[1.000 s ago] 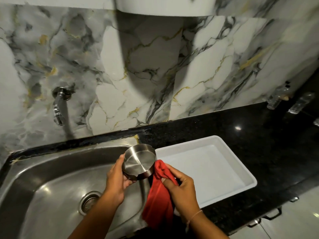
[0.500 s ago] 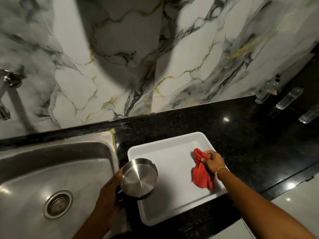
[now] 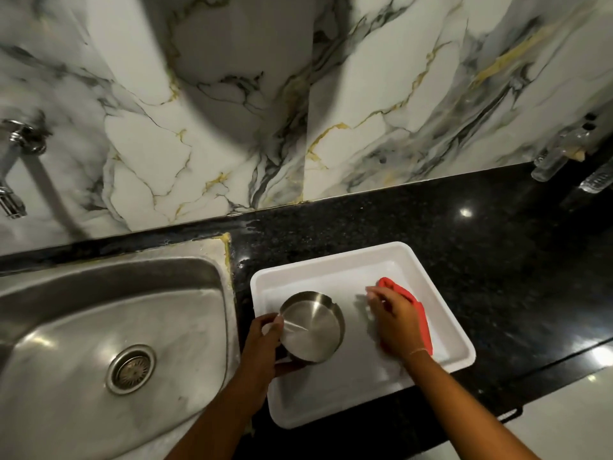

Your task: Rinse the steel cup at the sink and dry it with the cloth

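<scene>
In the head view, a black speckled surface is seen running across the middle of the frame, backed by a wall of white marble tiles veined in grey and gold. A steel sink is set into the surface at lower left, with its round drain visible and a tap mounted on the wall at the left edge, partly cut off. A white tray is placed on the surface just right of the sink. The steel cup is held over the left part of the tray, its side grasped by the fingers of the left hand; whether it touches the tray floor cannot be told. The red cloth lies in the right part of the tray, largely hidden under the right hand, which is blurred, so whether its fingers are clenched on the cloth or released cannot be told. Clear bottles are made out dimly at the upper right, and a pale floor is seen at lower right.
</scene>
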